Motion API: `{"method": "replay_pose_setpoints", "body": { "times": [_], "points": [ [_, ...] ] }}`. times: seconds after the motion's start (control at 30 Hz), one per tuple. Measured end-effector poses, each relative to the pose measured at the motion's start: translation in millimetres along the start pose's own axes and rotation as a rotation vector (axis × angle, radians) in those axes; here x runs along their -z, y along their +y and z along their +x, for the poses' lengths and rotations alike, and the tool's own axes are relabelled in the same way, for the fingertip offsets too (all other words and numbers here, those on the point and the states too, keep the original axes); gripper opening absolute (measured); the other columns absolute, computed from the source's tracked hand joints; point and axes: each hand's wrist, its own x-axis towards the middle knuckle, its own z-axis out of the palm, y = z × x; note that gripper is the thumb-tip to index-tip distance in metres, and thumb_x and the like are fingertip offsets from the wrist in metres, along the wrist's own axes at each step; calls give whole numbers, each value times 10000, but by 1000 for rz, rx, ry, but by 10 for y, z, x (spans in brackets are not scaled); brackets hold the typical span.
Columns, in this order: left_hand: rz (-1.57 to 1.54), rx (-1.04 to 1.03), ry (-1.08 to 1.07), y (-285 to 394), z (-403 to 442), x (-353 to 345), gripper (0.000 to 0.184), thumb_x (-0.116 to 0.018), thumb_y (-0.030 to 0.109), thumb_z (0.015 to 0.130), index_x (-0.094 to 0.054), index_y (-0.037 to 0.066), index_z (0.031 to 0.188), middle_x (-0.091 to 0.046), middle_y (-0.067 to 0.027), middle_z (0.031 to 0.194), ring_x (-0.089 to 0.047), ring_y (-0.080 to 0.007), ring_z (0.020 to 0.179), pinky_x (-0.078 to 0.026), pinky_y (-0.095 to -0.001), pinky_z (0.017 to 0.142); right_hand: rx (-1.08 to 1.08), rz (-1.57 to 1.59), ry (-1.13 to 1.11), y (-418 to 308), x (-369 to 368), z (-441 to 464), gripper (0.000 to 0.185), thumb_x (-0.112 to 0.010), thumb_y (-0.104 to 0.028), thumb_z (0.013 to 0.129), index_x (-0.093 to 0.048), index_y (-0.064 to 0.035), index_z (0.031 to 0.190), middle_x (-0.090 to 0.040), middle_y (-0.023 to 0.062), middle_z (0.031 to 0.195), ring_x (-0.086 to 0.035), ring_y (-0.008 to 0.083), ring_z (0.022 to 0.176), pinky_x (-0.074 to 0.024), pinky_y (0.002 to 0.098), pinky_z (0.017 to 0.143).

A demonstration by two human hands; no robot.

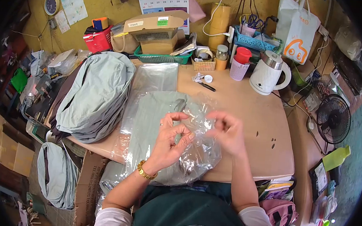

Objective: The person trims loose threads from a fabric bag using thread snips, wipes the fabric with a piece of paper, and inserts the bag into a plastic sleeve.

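A folded grey-green garment (154, 111) lies on the table inside a clear plastic bag (201, 154). The bag's crumpled right side bunches up between my two hands. My left hand (173, 139), with a gold watch at its wrist, is over the garment. Its thumb and forefinger are pinched together at the plastic. To the right, my right hand (229, 131) is raised beside the bag's edge with bent fingers. Motion blurs those fingertips, so whether they grip the film cannot be made out.
A tall pile of grey-green garments (96, 94) stands at the left. Flat clear bags (160, 76) lie behind the work. A white kettle (267, 73), a pink cup (238, 68) and a black pen (207, 86) are at the back. A black fan (334, 118) stands at the right.
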Motion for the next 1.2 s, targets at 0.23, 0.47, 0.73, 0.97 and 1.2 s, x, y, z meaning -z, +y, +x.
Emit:
{"method": "replay_pose_setpoints", "body": {
  "times": [0.23,0.47,0.73,0.97,1.2],
  "points": [
    [10,-27,183,417,9,-287,192,-662,135,932,-625,11,1074,-514,-104,1176,-506,-110,676,-453,-248,641,133,63,-20,189,-410,-100,92,-707,-72,896,-693,16,921,-614,-11,747,-548,47,670,-427,250,530],
    [-86,45,212,-161,-145,-562,418,-713,124,888,-616,10,1279,-557,-68,850,-497,-107,616,-450,-263,546,-24,468,310,282,-474,-208,157,-637,-102,967,-691,42,932,-625,21,792,-534,65,660,-459,228,589],
    [-301,163,286,-232,-42,-444,173,-735,137,890,-747,-16,968,-581,-30,660,-546,-75,576,-433,-238,494,330,-482,146,-51,-241,-213,91,-699,-22,851,-684,29,925,-610,108,930,-610,222,793,-492,290,659],
    [57,94,180,-188,13,-390,135,-707,60,876,-732,13,999,-576,-49,747,-600,-118,585,-492,-274,520,426,-920,26,-111,-95,-320,107,-735,-51,772,-681,-32,862,-622,86,1034,-582,268,825,-510,365,705],
    [398,-156,141,-53,21,-392,161,-707,-5,785,-710,35,941,-561,-97,760,-604,-216,595,-484,-318,532,474,-395,183,279,-210,-245,112,-759,-14,780,-652,-23,813,-666,72,909,-580,167,650,-496,286,601]
  ]
}}
